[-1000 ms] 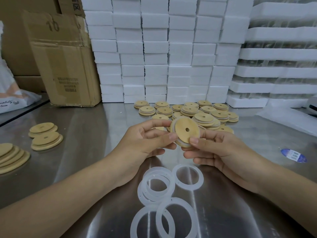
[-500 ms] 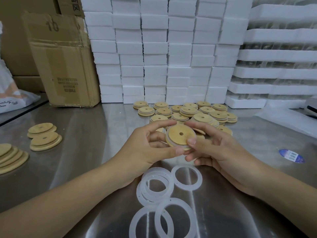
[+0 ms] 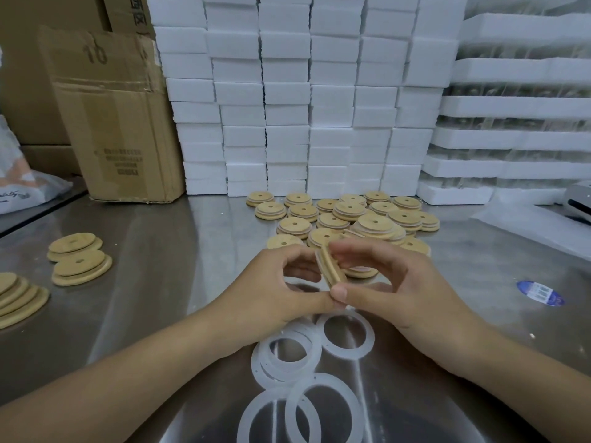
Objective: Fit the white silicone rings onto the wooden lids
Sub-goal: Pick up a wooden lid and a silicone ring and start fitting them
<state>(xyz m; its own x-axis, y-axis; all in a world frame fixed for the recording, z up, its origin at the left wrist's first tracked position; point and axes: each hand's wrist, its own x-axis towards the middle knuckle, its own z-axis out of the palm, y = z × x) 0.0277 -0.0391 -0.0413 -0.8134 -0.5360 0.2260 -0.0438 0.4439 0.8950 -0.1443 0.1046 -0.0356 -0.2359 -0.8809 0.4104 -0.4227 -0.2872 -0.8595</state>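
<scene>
Both hands hold one round wooden lid [image 3: 331, 272] edge-on above the steel table, a white silicone ring around its rim. My left hand [image 3: 275, 292] pinches its left side and lower edge. My right hand [image 3: 393, 282] pinches it with the thumb at the bottom and fingers curled over the top. Several loose white silicone rings [image 3: 345, 335] lie on the table just below the hands. A heap of wooden lids [image 3: 348, 215] with centre holes sits behind the hands.
More wooden lids are stacked at the left [image 3: 80, 260] and far left edge [image 3: 16, 298]. A cardboard box [image 3: 112, 123] and a wall of white foam blocks [image 3: 287, 100] stand behind. A blue sticker [image 3: 540, 292] lies on the table [image 3: 160, 298] at right.
The lid has been turned from face-up to edge-on between the two hands, and the hands have lowered slightly toward the table.
</scene>
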